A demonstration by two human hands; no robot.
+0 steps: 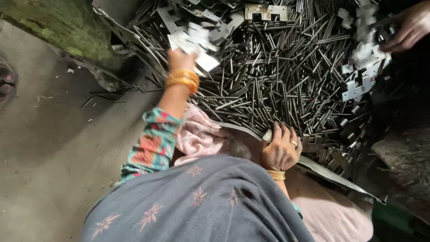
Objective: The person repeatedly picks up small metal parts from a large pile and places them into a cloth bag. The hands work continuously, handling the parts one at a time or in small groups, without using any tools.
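My left hand, with orange bangles at the wrist, reaches out over a big heap of thin steel rods. It is closed on a bunch of flat pale metal plates. My right hand, which wears a ring and a gold bangle, lies palm down at the near edge of the heap. Its fingers are spread on the rods and hold nothing. The rods lie on a metal sheet just past my knees.
More notched flat plates lie on the right side of the heap, under another person's hand. A pink cloth covers my lap. Bare concrete floor lies to the left, with scrap metal beside the heap.
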